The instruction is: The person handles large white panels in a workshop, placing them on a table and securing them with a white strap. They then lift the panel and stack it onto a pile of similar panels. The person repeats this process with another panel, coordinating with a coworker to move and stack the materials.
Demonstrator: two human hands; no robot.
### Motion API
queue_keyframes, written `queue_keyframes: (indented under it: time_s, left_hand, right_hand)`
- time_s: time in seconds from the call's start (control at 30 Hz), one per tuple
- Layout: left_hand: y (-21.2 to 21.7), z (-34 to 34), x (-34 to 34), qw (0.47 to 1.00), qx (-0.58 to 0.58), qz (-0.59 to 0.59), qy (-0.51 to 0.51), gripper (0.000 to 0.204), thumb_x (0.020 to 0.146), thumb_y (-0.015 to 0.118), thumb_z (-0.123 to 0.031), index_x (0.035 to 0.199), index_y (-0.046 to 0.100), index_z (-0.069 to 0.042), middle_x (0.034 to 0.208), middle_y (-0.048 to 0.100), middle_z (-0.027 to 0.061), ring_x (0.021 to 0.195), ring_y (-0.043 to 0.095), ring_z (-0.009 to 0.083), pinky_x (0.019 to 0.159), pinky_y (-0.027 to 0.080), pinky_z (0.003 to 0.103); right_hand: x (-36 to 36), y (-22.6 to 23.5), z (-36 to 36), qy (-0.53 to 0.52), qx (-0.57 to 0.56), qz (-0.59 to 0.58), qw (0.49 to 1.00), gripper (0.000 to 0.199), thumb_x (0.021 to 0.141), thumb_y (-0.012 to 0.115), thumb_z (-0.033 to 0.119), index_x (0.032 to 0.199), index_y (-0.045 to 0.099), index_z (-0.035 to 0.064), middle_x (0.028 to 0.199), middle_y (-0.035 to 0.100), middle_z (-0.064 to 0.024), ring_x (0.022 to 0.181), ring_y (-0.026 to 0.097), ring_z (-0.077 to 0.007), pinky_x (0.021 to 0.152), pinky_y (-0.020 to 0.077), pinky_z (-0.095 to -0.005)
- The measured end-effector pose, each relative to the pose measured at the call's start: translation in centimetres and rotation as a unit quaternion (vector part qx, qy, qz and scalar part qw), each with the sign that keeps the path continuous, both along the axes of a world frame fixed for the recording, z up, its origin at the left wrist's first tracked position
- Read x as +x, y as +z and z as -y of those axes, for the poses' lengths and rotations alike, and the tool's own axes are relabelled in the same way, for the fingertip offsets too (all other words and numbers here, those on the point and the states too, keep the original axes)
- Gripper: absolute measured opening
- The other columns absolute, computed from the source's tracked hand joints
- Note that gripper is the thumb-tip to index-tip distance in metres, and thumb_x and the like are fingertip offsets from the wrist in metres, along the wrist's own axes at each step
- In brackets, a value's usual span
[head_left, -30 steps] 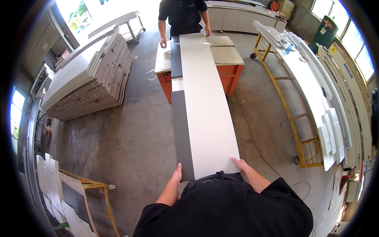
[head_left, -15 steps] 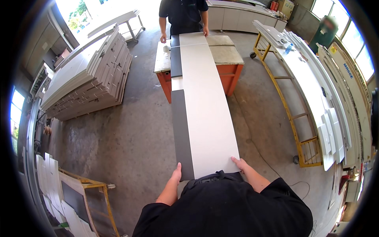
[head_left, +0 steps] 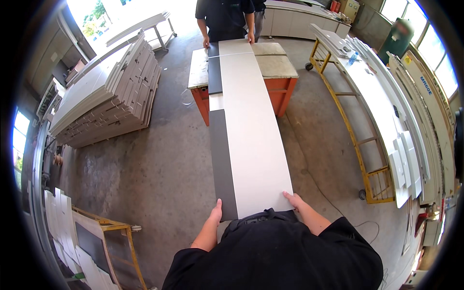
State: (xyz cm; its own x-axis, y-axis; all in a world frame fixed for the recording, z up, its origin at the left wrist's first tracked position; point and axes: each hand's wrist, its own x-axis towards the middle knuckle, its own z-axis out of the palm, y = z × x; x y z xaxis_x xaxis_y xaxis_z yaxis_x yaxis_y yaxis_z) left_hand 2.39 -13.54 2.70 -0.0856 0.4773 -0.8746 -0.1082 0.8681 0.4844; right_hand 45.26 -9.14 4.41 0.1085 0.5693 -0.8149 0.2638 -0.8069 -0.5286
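Observation:
A long white panel point(head_left: 256, 135) runs from my waist out to a co-worker at the far end. Along its left side lie a dark grey panel point(head_left: 223, 159) and, farther off, a second dark panel point(head_left: 215, 77). My left hand point(head_left: 217, 210) grips the near left edge of the grey panel, thumb up along the side. On the opposite edge, my right hand point(head_left: 294, 200) holds the white panel's near corner, thumb on top and fingers mostly hidden beneath. A thin white strap point(head_left: 237, 54) crosses the far end, where the co-worker's hands point(head_left: 251, 37) hold both corners.
Beneath the panels' far part stands an orange work table point(head_left: 280, 92). A tall stack of boards point(head_left: 111, 96) is at left, a yellow trolley point(head_left: 338, 106) with white panels at right, another yellow rack point(head_left: 113, 225) near left. A cable point(head_left: 309, 171) crosses the floor.
The co-worker's hand on the picture's left has moved from beside the panels onto their far left corner. Another person shows behind the co-worker. The panels shifted very slightly left; my hands keep their grip.

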Motion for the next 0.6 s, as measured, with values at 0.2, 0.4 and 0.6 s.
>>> queue_keyframes:
  time_s: [0.2,0.4,0.6]
  left_hand:
    - [-1.2,0.3,-0.3,1.0,-0.009,0.003,0.013,0.087,0.097,0.037,-0.072,0.143,0.048,0.001,0.141,0.057,0.0156,0.127,0.055,0.0302,0.104,0.042,0.045]
    - [0.6,0.0,0.2,1.0,-0.016,0.006,0.012,0.085,0.096,0.038,-0.073,0.143,0.049,-0.003,0.139,0.058,0.0133,0.124,0.057,0.0307,0.097,0.046,0.048]
    - [3.8,-0.3,0.7,0.994,-0.027,0.071,0.074,0.079,0.097,0.044,-0.067,0.144,0.05,-0.003,0.141,0.058,0.0115,0.128,0.055,0.0274,0.105,0.043,0.044]
  right_hand:
    - [-0.3,0.5,-0.1,-0.001,-0.002,-0.004,1.0,0.076,0.09,0.062,0.063,0.13,0.06,-0.0026,0.117,0.068,-0.0182,0.1,0.066,-0.0284,0.078,0.0522,-0.0417]
    - [0.3,-0.9,-0.1,-0.001,-0.011,-0.008,1.0,0.075,0.09,0.063,0.062,0.129,0.061,-0.0024,0.118,0.068,-0.0187,0.103,0.067,-0.0291,0.083,0.053,-0.0427]
    - [0.1,-0.5,-0.1,-0.004,0.0,-0.018,1.0,0.076,0.091,0.062,0.061,0.129,0.06,-0.0041,0.119,0.068,-0.0192,0.104,0.067,-0.0301,0.085,0.0529,-0.0428]
